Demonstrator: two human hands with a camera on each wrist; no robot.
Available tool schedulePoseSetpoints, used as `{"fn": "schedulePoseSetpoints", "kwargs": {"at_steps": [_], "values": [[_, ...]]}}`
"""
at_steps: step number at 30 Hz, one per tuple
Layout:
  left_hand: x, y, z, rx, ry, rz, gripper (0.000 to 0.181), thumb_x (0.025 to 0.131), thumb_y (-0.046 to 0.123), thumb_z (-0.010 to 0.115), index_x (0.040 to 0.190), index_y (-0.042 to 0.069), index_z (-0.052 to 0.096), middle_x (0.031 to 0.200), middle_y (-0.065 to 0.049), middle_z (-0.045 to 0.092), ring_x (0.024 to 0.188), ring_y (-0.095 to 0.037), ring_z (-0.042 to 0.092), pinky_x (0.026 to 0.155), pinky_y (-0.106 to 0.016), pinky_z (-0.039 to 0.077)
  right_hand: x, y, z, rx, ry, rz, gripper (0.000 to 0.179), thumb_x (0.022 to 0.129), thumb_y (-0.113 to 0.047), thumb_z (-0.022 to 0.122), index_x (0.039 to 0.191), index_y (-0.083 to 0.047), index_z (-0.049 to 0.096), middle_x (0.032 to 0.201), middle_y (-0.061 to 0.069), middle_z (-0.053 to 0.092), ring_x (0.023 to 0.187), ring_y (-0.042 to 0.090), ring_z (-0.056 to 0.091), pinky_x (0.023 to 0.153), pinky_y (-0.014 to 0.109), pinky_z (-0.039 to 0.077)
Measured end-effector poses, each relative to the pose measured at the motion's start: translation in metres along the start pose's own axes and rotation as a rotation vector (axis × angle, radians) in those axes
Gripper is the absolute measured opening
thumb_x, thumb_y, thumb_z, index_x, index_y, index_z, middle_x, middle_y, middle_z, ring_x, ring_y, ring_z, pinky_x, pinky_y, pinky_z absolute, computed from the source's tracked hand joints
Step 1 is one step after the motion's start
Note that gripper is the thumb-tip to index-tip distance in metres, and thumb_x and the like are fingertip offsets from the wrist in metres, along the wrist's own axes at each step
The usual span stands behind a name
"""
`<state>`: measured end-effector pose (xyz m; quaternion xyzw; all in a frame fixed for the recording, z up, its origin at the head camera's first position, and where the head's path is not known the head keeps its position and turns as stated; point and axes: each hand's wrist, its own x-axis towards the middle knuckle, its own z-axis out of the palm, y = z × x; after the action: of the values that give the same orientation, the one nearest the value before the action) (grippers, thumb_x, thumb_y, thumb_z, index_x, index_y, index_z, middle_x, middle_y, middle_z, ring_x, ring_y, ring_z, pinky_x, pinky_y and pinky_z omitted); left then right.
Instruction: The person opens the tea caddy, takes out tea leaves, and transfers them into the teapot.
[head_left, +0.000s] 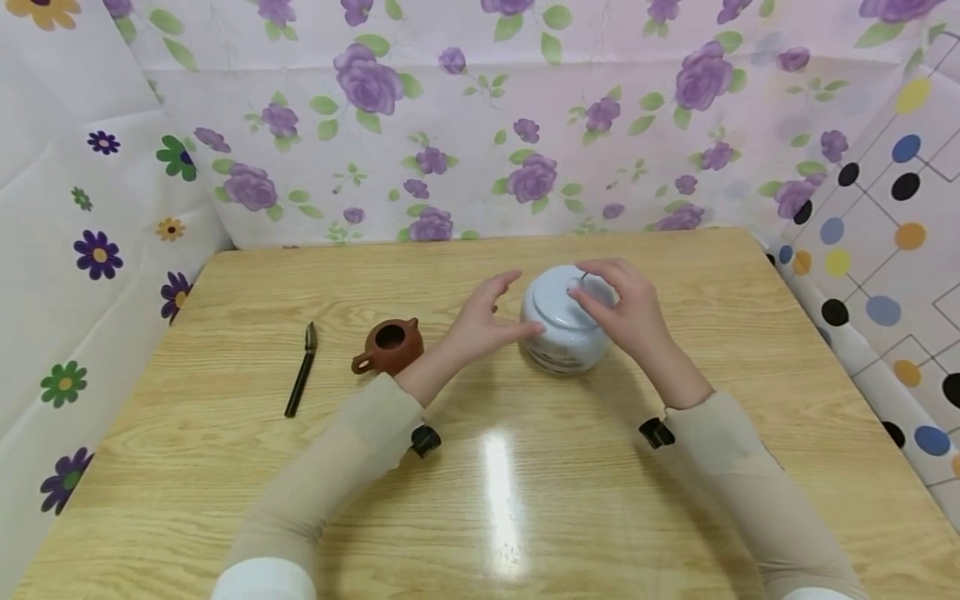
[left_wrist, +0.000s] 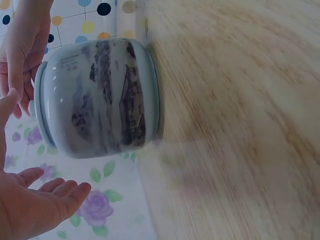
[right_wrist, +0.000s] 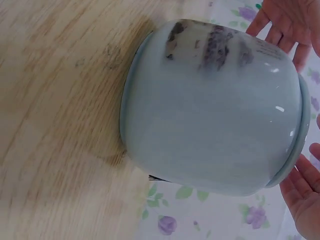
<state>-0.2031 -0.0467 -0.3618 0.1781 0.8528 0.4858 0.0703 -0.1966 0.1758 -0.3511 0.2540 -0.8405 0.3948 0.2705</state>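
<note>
A pale blue-white porcelain jar [head_left: 566, 346] with a dark painted landscape [left_wrist: 127, 95] stands upright on the table, its lid [head_left: 553, 300] on top. My right hand [head_left: 630, 308] is over the lid, thumb and forefinger curved round the small knob; the contact is partly hidden. On the jar's left, my left hand [head_left: 483, 321] is spread, its thumb overlapping the jar's side in the head view. In the left wrist view the left fingers [left_wrist: 62, 197] are apart from the jar and hold nothing. The right fingers [right_wrist: 300, 187] show beside the lid's edge in the right wrist view.
Left of the jar sits a small brown clay teapot [head_left: 393, 348] without a lid, partly behind my left forearm. Farther left lies a dark-handled tool with a metal tip [head_left: 302, 375]. Floral sheets [head_left: 450, 125] close off the back; patterned sheets line both sides.
</note>
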Motion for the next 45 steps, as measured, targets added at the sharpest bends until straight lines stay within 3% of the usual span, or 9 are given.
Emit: {"fn": "schedulePoseSetpoints", "kwargs": {"at_steps": [8,15,25,38,45], "values": [[0.006,-0.003,0.015,0.004,-0.017,0.000,0.093,0.077,0.037,0.079,0.150,0.010,0.028,0.151,-0.012,0.034,0.137,-0.029,0.036,0.108,-0.047,0.038,-0.003,0.010,0.005,-0.002,-0.027,0.047,0.035,0.078,-0.003,0.077,0.109,0.007,0.065,0.107,0.024,0.065,0.104,0.037,0.060,0.089,0.050,0.052],[0.012,-0.005,0.023,0.038,-0.030,0.046,0.095,0.078,0.037,0.079,0.150,0.007,0.025,0.151,-0.012,0.034,0.138,-0.026,0.034,0.112,-0.042,0.035,-0.005,0.011,0.009,-0.006,-0.056,0.104,0.036,0.079,-0.005,0.077,0.111,0.007,0.065,0.109,0.024,0.064,0.104,0.038,0.060,0.086,0.051,0.053],[0.018,-0.008,0.025,0.029,-0.036,0.057,0.094,0.078,0.034,0.079,0.150,0.005,0.024,0.150,-0.013,0.036,0.133,-0.026,0.040,0.107,-0.042,0.041,-0.004,0.012,0.015,0.034,-0.059,0.130,0.032,0.080,-0.004,0.076,0.109,0.007,0.066,0.111,0.023,0.064,0.107,0.038,0.060,0.088,0.051,0.053],[0.024,-0.006,0.027,0.031,-0.041,0.072,0.094,0.077,0.032,0.080,0.150,0.006,0.026,0.152,-0.011,0.034,0.135,-0.023,0.039,0.107,-0.038,0.042,-0.002,0.017,0.013,0.051,-0.046,0.163,0.023,0.082,-0.004,0.074,0.101,0.006,0.068,0.110,0.022,0.065,0.107,0.037,0.060,0.090,0.050,0.051],[0.023,-0.009,0.029,0.014,-0.022,0.078,0.096,0.076,0.030,0.082,0.150,0.007,0.026,0.154,-0.011,0.031,0.139,-0.023,0.033,0.112,-0.035,0.034,-0.004,0.021,0.021,0.102,0.002,0.155,0.019,0.082,-0.001,0.072,0.099,0.007,0.068,0.108,0.022,0.066,0.109,0.036,0.060,0.095,0.046,0.049]]}}
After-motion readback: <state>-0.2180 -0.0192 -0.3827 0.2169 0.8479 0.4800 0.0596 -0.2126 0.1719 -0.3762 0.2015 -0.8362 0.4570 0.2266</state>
